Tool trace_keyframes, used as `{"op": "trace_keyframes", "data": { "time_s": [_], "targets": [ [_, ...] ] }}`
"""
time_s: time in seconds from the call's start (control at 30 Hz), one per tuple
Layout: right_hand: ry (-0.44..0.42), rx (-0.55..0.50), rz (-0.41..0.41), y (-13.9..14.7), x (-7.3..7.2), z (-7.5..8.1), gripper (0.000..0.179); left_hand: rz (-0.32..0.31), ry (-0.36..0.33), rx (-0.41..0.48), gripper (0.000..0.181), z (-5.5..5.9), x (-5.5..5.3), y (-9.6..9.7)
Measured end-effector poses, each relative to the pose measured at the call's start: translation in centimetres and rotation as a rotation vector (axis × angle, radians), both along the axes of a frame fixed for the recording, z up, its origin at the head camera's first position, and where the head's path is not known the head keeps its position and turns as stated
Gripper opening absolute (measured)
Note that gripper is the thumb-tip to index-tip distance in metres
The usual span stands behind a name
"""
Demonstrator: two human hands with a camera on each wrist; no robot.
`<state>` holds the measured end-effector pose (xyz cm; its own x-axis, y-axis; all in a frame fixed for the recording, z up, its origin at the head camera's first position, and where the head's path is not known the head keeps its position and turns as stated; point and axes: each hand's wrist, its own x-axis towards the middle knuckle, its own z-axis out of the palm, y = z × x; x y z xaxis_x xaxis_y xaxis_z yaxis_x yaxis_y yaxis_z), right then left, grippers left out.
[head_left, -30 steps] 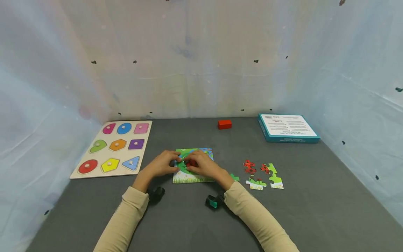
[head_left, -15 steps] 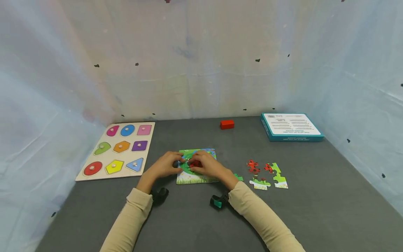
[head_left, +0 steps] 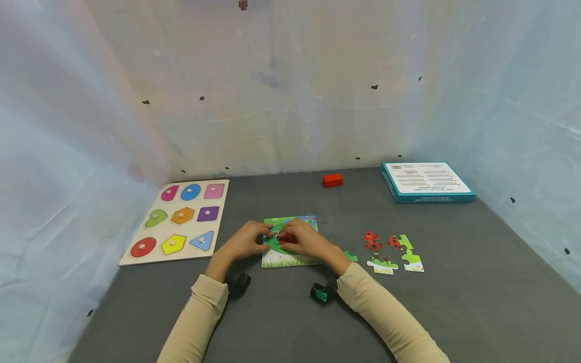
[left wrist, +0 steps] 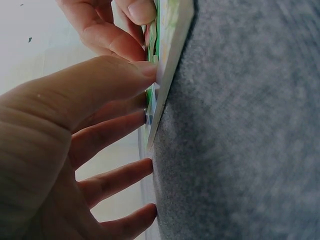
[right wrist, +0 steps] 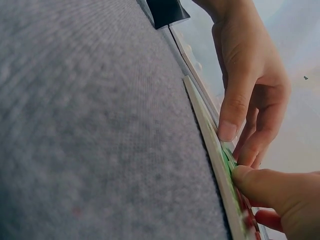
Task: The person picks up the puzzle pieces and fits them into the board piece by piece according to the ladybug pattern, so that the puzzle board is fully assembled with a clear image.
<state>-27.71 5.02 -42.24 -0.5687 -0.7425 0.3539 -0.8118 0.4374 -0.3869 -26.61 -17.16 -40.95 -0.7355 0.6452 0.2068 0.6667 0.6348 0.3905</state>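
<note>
Both hands are over the puzzle board [head_left: 290, 261], a thin, stiff, square panel printed with glossy greens and blues, flat on the table [head_left: 272, 322] in front of the person. The left hand [head_left: 246, 240] is at its left side, thumb and fingers well spread and fairly straight; the thumb tip touches the board and nothing is clasped. The right hand [head_left: 307, 239] bends over the middle, thumb and fingers lightly curved at a red patch [head_left: 288, 240]; whether it pinches a piece there I can't tell.

Over to the right, loose jigsaw pieces with knobbly edges: a spotted red piece [head_left: 372, 241], a green-and-white piece [head_left: 383, 266], and a green piece [head_left: 351, 257] partly hidden by the right arm. The tabletop looks grey and finely woven in the wrist views. On the left sits a pale shape board [head_left: 165, 231] with knobbed circle, heart and triangle; at the back, a smooth red block [head_left: 333, 180] and a flat teal box [head_left: 433, 198].
</note>
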Motion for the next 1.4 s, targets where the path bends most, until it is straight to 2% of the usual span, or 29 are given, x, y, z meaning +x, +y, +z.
{"op": "trace_keyframes", "data": {
  "time_s": [0.33, 0.5, 0.8, 0.9, 1.03, 1.13, 1.4],
  "targets": [
    [-0.01, 0.0, -0.002, 0.03, 0.09, 0.13, 0.019, 0.008, -0.025, 0.01, 0.024, 0.03, -0.06, 0.04],
    [-0.018, 0.006, -0.007, 0.11, 0.08, 0.1, 0.021, 0.036, -0.052, -0.002, 0.027, 0.02, 0.1, 0.08],
    [-0.003, 0.007, -0.009, 0.3, 0.02, -0.07, 0.021, 0.059, -0.05, -0.013, 0.031, -0.19, 0.24, 0.26],
    [0.004, -0.011, -0.002, 0.08, 0.07, -0.14, 0.02, 0.084, -0.065, -0.034, 0.035, -0.06, 0.37, 0.09],
    [0.009, -0.015, 0.007, 0.28, 0.09, -0.32, 0.02, 0.109, -0.09, -0.041, 0.049, -0.1, 0.52, 0.34],
    [0.007, -0.019, 0.012, 0.32, 0.09, -0.3, 0.02, 0.108, -0.097, -0.034, 0.058, -0.08, 0.61, 0.37],
    [0.05, -0.03, 0.031, 0.09, -0.19, -0.44, 0.019, 0.072, -0.064, -0.019, 0.054, 0.1, 0.46, 0.21]
  ]
}}
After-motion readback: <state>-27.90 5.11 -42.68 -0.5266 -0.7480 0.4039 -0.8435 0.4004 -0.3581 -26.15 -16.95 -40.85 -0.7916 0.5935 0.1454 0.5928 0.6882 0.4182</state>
